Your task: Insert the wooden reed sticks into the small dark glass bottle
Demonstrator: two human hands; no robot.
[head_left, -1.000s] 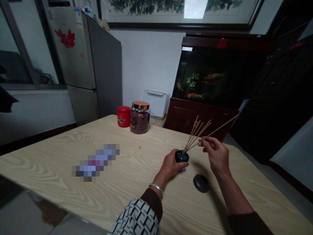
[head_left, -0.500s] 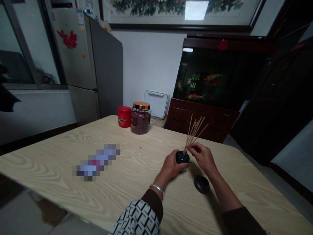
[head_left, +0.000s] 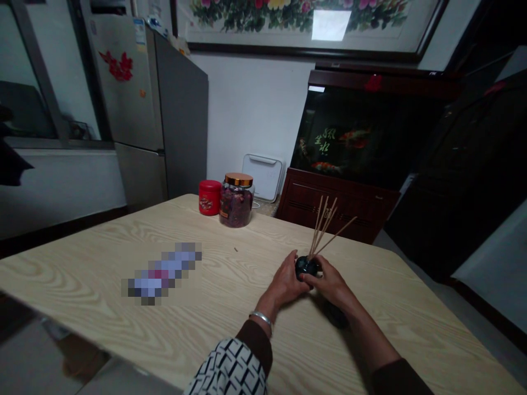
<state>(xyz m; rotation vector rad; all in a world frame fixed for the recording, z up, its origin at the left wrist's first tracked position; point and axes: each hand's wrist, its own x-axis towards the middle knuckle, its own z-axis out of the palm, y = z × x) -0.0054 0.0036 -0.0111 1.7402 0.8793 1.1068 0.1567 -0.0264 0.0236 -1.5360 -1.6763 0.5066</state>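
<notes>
A small dark glass diffuser bottle (head_left: 305, 267) stands upright on the right half of the table, held from both sides. My left hand (head_left: 286, 281) wraps its left side. My right hand (head_left: 330, 283) closes round its right side, the thumb across the front. Several thin reed sticks (head_left: 319, 227) rise from the bottle's neck, fanned out, with one leaning well to the right. Under my right hand lies a dark round cap (head_left: 336, 315), partly covered by the hand and forearm.
A red canister (head_left: 209, 197) and a glass jar with a copper-coloured lid (head_left: 236, 200) stand at the table's far edge. A pixelated flat item (head_left: 164, 274) lies on the left. A tiny brown bit (head_left: 236, 249) lies mid-table. Beyond are a fridge (head_left: 135, 109) and a fish tank (head_left: 354, 131).
My right hand has left the reed sticks and come down onto the bottle's right side, now partly covering the cap. One stick leans farther right. My left hand keeps its hold.
</notes>
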